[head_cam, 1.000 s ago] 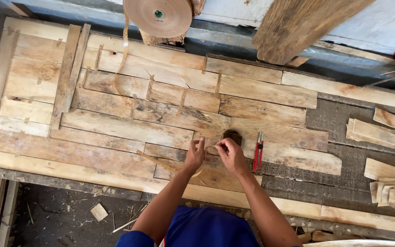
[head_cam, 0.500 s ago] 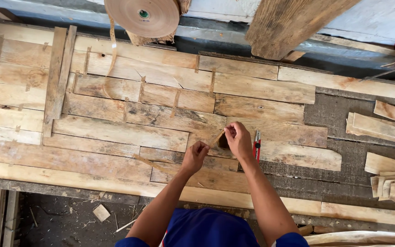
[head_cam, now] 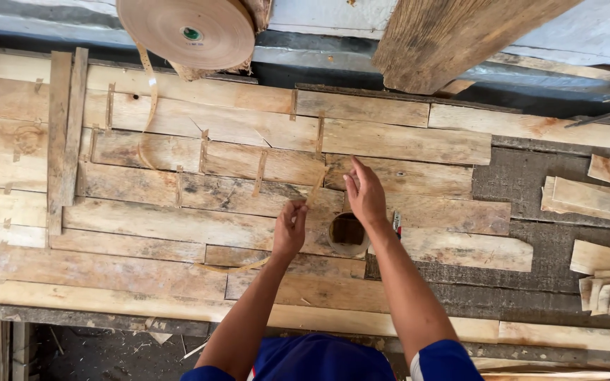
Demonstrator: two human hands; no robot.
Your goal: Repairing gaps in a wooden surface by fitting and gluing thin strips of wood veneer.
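Brown paper tape strip [head_cam: 312, 192] held between both hands, over middle of veneer sheets [head_cam: 178, 212] laid on workbench [head_cam: 107, 310], nearer its front edge than its back.

Risks, judged from current state:
- Strip thin & narrow, stretched w/ little slack; could tear if pulled harder, or twist & land crooked across the seam.
- Loose tail curls down toward front edge below left hand; may snag on a sheet edge or stick where not wanted.
- Small round pot [head_cam: 348, 233] sits just under/beside right wrist; forearm could knock it & spill contents on wood. Contents not visible enough to name.
- Red-handled tool [head_cam: 397, 224] just right of the pot, partly hidden by arm; same knock risk.
- Veneer pieces thin, only taped at joints; pressing hard may shift or crack one.

Hand pose:
- Left hand [head_cam: 289, 229]: fingers pinched together on lower end of strip, knuckles up, forearm coming from front edge.
- Right hand [head_cam: 366, 194]: fingers extended toward back edge, thumb & fingertips closed on upper end of strip, wrist above pot.
- Hands near each other, not touching.

Big tape roll [head_cam: 186, 32] hangs above back edge, left of centre, a ribbon trailing down onto sheets. Spare veneer offcuts [head_cam: 601, 204] stacked at right edge, well apart from hands.
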